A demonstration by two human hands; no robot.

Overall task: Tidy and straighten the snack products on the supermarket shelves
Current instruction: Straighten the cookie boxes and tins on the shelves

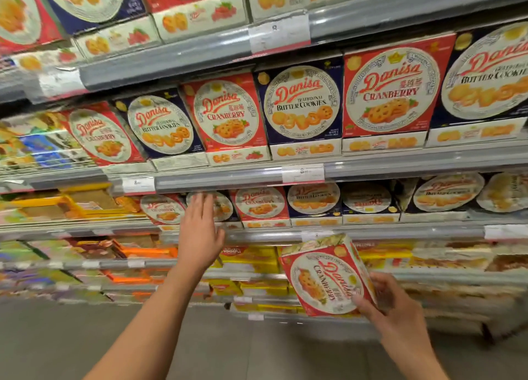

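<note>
Right hand: our right hand (395, 302) grips a red Danisa cranberry box (328, 279) at its lower right corner, thumb on the printed face, fingers (383, 279) curled round the edge.
Held box: it is tilted, its lettering running sideways, in front of the lower shelves and clear of them.
Left hand: our left hand (200, 234) reaches up to the third shelf (400, 231), fingers straight and together, holding nothing; the tips lie at a blue butter cookie box (223, 205), though we cannot tell if they touch it.
Shelf above: red cranberry boxes (391, 93) and blue butter cookie boxes (303, 108) stand upright, alternating, faces forward.
Price rail: white labels (303, 172) sit on the grey rail.
</note>
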